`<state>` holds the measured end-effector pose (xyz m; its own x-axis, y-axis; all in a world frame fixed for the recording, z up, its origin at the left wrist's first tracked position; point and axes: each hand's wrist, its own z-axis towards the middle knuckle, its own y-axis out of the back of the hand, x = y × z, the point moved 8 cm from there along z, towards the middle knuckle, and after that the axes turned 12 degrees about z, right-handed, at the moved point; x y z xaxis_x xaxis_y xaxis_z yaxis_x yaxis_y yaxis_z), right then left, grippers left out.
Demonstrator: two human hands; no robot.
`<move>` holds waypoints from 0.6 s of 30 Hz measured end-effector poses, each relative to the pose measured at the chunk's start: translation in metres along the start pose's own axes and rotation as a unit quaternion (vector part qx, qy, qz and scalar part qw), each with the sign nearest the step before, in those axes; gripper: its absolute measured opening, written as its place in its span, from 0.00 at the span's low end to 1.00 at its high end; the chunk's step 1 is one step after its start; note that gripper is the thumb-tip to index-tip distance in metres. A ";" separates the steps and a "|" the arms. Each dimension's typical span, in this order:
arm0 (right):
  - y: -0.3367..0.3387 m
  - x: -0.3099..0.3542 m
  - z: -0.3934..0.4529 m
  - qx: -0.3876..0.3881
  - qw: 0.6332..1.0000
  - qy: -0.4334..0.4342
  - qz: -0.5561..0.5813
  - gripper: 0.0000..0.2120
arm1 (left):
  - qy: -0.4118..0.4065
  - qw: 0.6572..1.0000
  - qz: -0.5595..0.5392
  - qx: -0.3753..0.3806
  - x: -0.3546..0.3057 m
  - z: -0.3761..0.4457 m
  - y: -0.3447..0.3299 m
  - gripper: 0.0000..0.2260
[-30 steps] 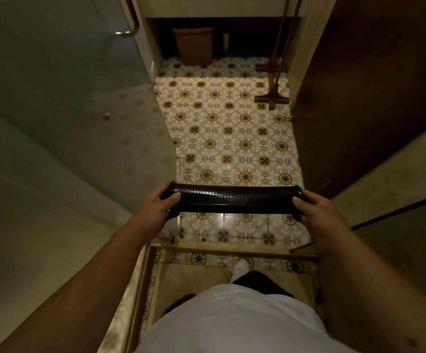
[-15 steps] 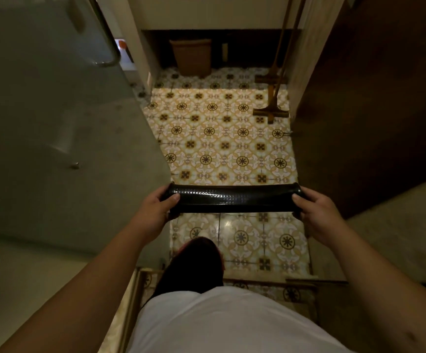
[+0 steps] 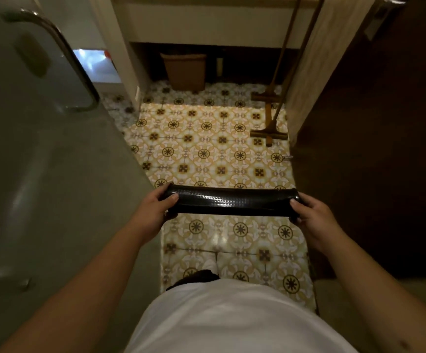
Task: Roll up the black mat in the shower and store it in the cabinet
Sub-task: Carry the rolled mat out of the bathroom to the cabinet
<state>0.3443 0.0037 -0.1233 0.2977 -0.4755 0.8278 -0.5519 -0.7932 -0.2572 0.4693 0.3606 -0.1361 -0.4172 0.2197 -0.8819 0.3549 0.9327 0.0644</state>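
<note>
The black mat (image 3: 232, 202) is rolled into a tight, glossy, dimpled tube and held level in front of me, above the patterned floor tiles. My left hand (image 3: 154, 208) grips its left end, thumb on top. My right hand (image 3: 313, 217) grips its right end the same way. Ahead, a pale counter unit (image 3: 206, 24) spans the far wall with a dark open space beneath it. No cabinet door is clearly visible.
A glass shower door (image 3: 41, 149) with a metal handle (image 3: 61, 54) stands close on my left. A dark wooden door (image 3: 372, 149) is on my right. A brown waste bin (image 3: 185, 71) sits under the counter. Two long-handled wooden floor tools (image 3: 270, 115) lean at the right.
I have walked forward out of the shower over the threshold, carrying the rolled mat in both hands. The bin and counter are closer. My grip on the mat is unchanged.
</note>
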 end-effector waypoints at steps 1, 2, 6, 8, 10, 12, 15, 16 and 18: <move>-0.009 0.004 0.014 0.000 1.000 -0.002 0.001 0.15 | 0.001 1.000 0.001 -0.002 -0.007 0.014 0.007 0.22; -0.018 0.009 0.028 0.000 1.000 -0.001 0.001 0.15 | 0.001 1.000 0.002 -0.005 -0.014 0.028 0.014 0.22; -0.053 0.026 0.074 0.009 1.000 -0.006 -0.014 0.17 | 0.010 1.000 0.007 -0.013 -0.036 0.069 0.036 0.23; -0.069 0.034 0.095 0.018 1.000 -0.006 -0.025 0.17 | 0.009 1.000 0.006 -0.018 -0.045 0.087 0.048 0.23; -0.080 0.041 0.111 0.028 0.999 -0.007 -0.034 0.15 | 0.013 1.000 0.004 -0.022 -0.049 0.099 0.056 0.23; -0.092 0.047 0.128 0.039 0.998 -0.010 -0.047 0.12 | 0.018 0.999 -0.002 -0.029 -0.053 0.112 0.061 0.23; -0.105 0.057 0.159 0.046 0.997 -0.019 -0.056 0.11 | 0.025 0.998 -0.010 -0.048 -0.062 0.135 0.067 0.23; -0.109 0.060 0.171 0.049 0.997 -0.023 -0.054 0.10 | 0.028 0.998 -0.011 -0.054 -0.066 0.144 0.067 0.23; -0.115 0.067 0.197 0.058 0.996 -0.028 -0.054 0.10 | 0.030 0.998 -0.009 -0.059 -0.074 0.164 0.067 0.22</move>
<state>0.5813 -0.0118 -0.1363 0.3957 -0.4039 0.8248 -0.4223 -0.8775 -0.2271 0.6607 0.3599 -0.1431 -0.4729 0.2149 -0.8545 0.2469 0.9633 0.1057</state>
